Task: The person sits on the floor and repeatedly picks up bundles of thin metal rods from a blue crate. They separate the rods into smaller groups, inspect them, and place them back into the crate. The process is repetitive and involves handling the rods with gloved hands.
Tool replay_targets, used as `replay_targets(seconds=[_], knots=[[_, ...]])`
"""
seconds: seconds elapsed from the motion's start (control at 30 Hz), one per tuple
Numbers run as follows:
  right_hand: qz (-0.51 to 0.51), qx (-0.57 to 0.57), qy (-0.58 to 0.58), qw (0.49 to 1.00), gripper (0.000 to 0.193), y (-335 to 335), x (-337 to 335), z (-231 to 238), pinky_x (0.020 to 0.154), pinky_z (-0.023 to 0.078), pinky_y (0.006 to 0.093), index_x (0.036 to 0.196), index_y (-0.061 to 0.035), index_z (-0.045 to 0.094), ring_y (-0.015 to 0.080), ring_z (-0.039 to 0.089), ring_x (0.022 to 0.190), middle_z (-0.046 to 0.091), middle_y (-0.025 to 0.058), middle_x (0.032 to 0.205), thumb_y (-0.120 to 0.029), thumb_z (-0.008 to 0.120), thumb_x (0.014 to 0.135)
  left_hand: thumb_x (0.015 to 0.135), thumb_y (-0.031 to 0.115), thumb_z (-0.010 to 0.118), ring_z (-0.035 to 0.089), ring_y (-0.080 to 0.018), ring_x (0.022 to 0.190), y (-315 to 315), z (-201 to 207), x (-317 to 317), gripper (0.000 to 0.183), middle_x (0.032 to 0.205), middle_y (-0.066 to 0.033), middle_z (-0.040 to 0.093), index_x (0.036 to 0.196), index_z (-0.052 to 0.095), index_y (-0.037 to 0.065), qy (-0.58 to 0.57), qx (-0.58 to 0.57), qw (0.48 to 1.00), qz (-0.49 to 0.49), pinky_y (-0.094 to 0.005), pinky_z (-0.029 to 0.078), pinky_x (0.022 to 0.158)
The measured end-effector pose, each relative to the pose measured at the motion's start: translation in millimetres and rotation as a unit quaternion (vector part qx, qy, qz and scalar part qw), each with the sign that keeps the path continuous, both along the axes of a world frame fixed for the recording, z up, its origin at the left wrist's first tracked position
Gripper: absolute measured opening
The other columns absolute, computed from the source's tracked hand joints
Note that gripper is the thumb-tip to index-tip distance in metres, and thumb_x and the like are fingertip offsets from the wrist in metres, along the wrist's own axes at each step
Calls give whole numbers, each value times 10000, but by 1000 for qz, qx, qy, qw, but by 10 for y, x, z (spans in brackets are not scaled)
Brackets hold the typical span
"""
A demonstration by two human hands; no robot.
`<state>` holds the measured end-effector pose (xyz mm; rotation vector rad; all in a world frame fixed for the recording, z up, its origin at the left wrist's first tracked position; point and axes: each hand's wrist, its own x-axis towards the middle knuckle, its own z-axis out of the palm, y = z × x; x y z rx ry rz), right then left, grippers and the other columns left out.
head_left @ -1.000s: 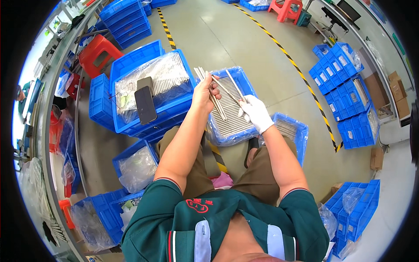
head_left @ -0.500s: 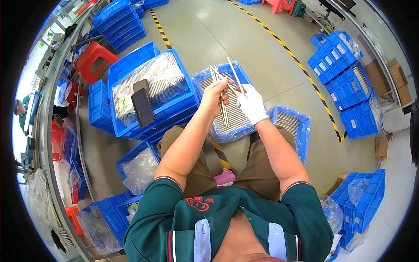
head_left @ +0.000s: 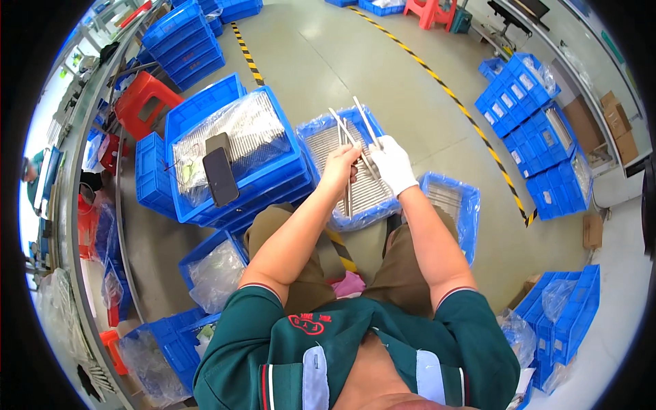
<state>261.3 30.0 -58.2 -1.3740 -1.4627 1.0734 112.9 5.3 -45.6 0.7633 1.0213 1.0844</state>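
Observation:
My bare left hand [head_left: 338, 168] is closed around several slim metal rods [head_left: 348, 198], which stick out above and below the fist. My right hand, in a white glove [head_left: 395, 167], grips another metal rod [head_left: 363, 115] that points up and away. One rod from the left hand slants across toward the gloved fingers. Both hands hang over a blue bin [head_left: 309, 130] lined with clear plastic, where many similar rods [head_left: 372, 197] lie side by side. The fingertips of the gloved hand are partly hidden.
At the left, a stacked blue crate [head_left: 290, 164] holds plastic-covered rods, with a phone [head_left: 221, 176] above them. A smaller lined bin [head_left: 470, 217] stands by my right knee. Red stool [head_left: 145, 102], stacked crates [head_left: 550, 147] and striped floor tape [head_left: 447, 85] lie farther out.
The rods in my left hand have shifted, one now slanting toward the right hand. Both hands sit slightly lower in view, and the whole view has moved a little.

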Motion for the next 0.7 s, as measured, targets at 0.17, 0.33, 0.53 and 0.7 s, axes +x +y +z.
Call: replay_targets(seconds=[0.17, 0.33, 0.53, 0.7], knots=[[18, -95, 65, 993, 194, 105, 34, 328, 531, 389, 253, 831, -45, 605, 94, 492, 590, 563, 15, 681, -235, 630, 858, 901, 242, 551, 394, -55, 494, -107, 48, -32, 192, 641, 41, 448, 822, 571, 68, 33, -9, 995, -95, -214, 343, 413], [-6, 18, -44, 999, 248, 173, -14, 121, 519, 368, 267, 686, -62, 586, 81, 457, 583, 512, -16, 607, -248, 658, 833, 907, 280, 546, 363, -42, 458, -197, 48, 117, 215, 593, 44, 426, 816, 564, 87, 4, -29, 984, -177, -193, 310, 394], [-151, -28, 77, 985, 242, 350, -51, -14, 562, 420, 315, 771, -26, 643, 131, 514, 598, 573, 48, 648, -262, 642, 824, 896, 313, 530, 382, -81, 398, -139, 84, 122, 270, 532, 16, 448, 738, 535, 94, -19, -17, 989, -145, -234, 334, 362], [-289, -2, 261, 921, 285, 891, 455, -507, 503, 367, 342, 693, -23, 570, 163, 481, 547, 519, 40, 610, -268, 611, 833, 897, 314, 518, 366, -87, 447, -334, 135, 246, 303, 549, 11, 393, 687, 458, 105, 5, -67, 980, -187, -243, 319, 394]])
